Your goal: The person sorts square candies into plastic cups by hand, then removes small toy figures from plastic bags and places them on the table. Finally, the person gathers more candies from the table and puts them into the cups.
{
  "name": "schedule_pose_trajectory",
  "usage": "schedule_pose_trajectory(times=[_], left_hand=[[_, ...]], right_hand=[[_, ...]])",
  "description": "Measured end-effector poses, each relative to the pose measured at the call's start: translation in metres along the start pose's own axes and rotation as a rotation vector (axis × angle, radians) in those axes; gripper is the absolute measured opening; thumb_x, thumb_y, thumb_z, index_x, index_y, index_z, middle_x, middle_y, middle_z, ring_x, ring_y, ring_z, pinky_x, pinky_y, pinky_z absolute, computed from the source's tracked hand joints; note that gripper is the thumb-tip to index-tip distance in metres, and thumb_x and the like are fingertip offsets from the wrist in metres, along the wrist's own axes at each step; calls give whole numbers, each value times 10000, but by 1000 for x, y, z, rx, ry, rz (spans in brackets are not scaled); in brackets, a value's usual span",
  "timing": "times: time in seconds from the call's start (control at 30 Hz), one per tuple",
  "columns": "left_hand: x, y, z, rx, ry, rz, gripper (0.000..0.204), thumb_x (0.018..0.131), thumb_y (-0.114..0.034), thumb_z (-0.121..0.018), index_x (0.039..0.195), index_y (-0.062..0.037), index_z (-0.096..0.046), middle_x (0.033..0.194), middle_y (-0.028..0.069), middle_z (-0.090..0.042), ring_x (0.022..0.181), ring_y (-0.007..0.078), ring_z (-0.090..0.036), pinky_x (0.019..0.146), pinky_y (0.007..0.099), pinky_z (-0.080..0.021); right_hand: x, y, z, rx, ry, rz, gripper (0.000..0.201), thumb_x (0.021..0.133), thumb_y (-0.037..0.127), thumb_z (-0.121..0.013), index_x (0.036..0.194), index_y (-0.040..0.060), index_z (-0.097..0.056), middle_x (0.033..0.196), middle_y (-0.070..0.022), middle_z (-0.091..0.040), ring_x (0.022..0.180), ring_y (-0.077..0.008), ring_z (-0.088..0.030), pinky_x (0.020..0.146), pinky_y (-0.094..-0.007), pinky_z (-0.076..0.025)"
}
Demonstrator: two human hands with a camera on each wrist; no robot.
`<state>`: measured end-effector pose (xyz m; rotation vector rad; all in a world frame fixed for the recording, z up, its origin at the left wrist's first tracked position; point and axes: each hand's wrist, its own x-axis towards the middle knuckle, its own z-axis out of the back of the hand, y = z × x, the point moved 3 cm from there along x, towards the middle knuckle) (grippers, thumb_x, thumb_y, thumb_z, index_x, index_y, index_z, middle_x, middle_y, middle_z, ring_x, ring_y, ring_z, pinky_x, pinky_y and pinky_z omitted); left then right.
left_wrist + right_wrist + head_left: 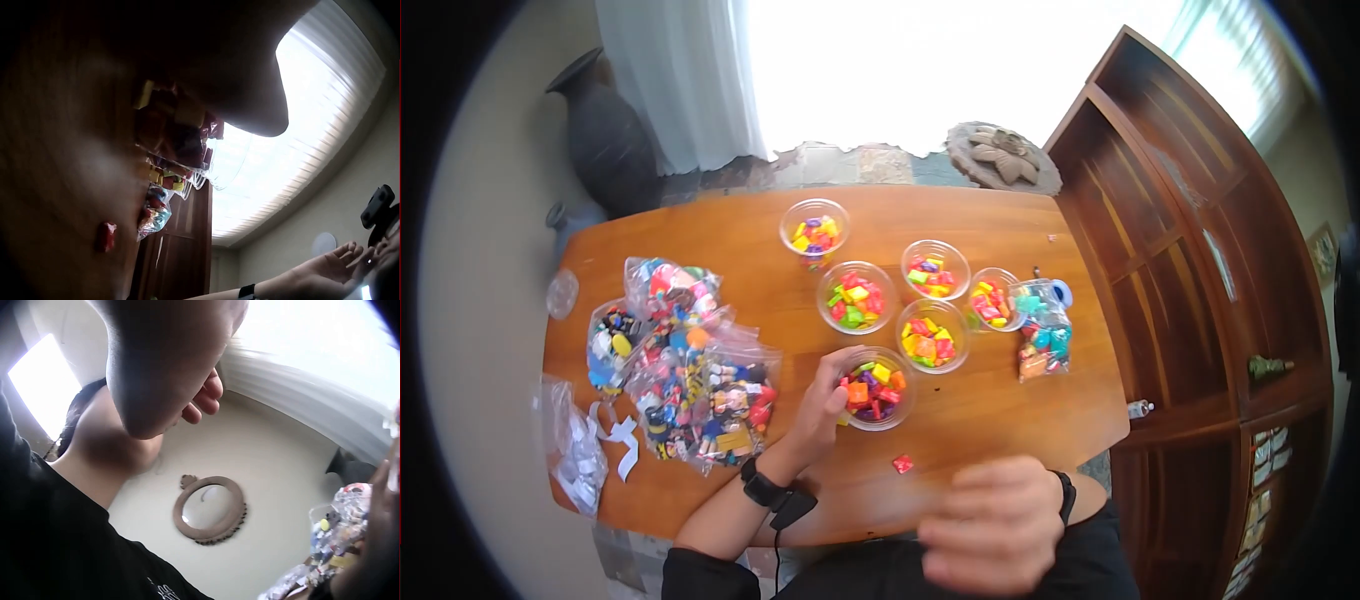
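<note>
My left hand (812,408) holds the side of a clear plastic cup (911,395), its thumb and fingers around the near-left wall. Inside lie wrapped candies (860,393) in orange, red, yellow and purple. In the left wrist view the hand's dark shape covers part of the candies (159,128). My right hand (995,520) is raised above the table's front edge, motion-blurred in the head view. The left wrist view shows that right hand (334,269) with its fingers loosely extended and nothing in them. A lone red candy (902,463) lies on the table between the hands.
Several more candy cups (855,297) stand beyond the held one. Bags of small toy figures (690,370) cover the table's left side, beside a crumpled plastic bag (575,460). Another filled bag (1045,335) lies at right. A wooden shelf unit (1190,260) borders the table.
</note>
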<state>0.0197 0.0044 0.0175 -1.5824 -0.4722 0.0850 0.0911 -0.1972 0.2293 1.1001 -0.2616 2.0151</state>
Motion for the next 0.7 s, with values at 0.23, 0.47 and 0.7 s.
schedule_pose_trajectory(times=[0.23, 0.47, 0.7], left_hand=[[-2, 1, 1, -138, 4, 50, 820, 1166, -650, -302, 1627, 27, -350, 1606, 204, -513, 1535, 264, -481, 1301, 417, -347], [-4, 3, 3, -218, -40, 78, 736, 1196, -581, -272, 1630, 9, -349, 1569, 192, -552, 1482, 247, -540, 1242, 387, -429], [-3, 10, 4, -234, -57, 95, 826, 1160, -661, -311, 1624, 22, -338, 1595, 201, -511, 1519, 250, -497, 1296, 415, -370]], right_hand=[[-108, -40, -63, -140, 292, -401, 275, 880, 113, -793, 1144, 55, -749, 940, -84, -714, 769, -229, -718, 683, -336, -594], [-145, -43, -84, -37, 450, -577, 291, 946, 204, -836, 1164, 54, -716, 1104, -92, -693, 885, -273, -716, 757, -390, -606], [-150, -45, -86, 122, 539, -723, 190, 1008, 141, -753, 1138, 54, -645, 1062, -137, -608, 903, -339, -693, 773, -438, -592]])
